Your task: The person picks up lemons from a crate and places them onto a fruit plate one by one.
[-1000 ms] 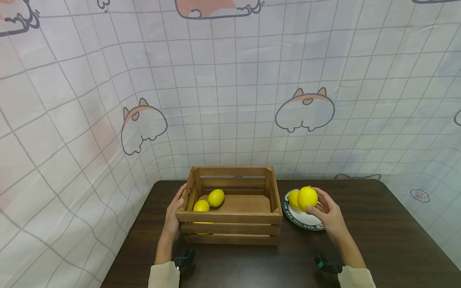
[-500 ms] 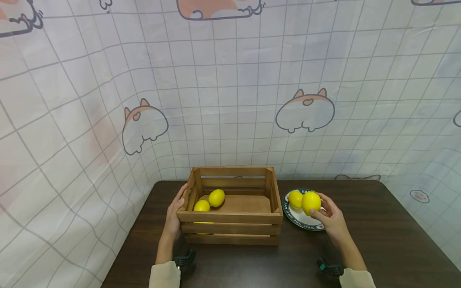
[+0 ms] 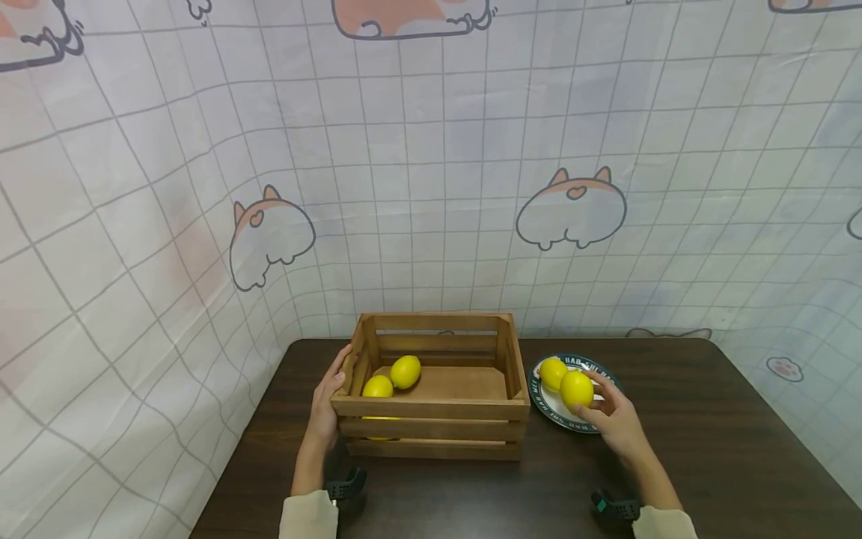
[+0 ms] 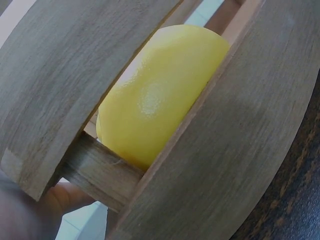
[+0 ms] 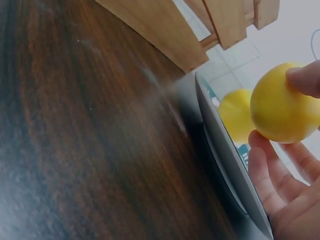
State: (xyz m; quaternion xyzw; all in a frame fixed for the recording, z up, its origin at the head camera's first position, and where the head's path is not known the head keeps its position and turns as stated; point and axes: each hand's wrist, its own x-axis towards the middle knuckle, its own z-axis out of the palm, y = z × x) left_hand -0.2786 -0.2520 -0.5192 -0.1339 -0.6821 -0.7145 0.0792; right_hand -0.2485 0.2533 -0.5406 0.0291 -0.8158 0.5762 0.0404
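Note:
My right hand (image 3: 616,423) holds a yellow lemon (image 3: 577,390) between thumb and fingers, over the front part of a round plate (image 3: 547,408) with a dark green lettered rim. A second lemon (image 3: 552,372) sits on that plate, just behind and left of the held one. In the right wrist view, the thumb presses one side of the lemon (image 5: 280,107) while fingers support it from below. My left hand (image 3: 325,400) grips the left side of a slatted wooden crate (image 3: 431,408). Inside it lie lemons (image 3: 405,372) at the left; one shows between the front slats in the left wrist view (image 4: 160,90).
The dark wooden table (image 3: 458,498) carries the crate at centre-left and the plate close to its right side. A white grid-patterned cloth (image 3: 438,187) with cartoon animals hangs behind the table and along its sides.
My right hand has lowered the lemon toward the plate, first shifting slightly right, then back left. The left hand and the crate stay in place.

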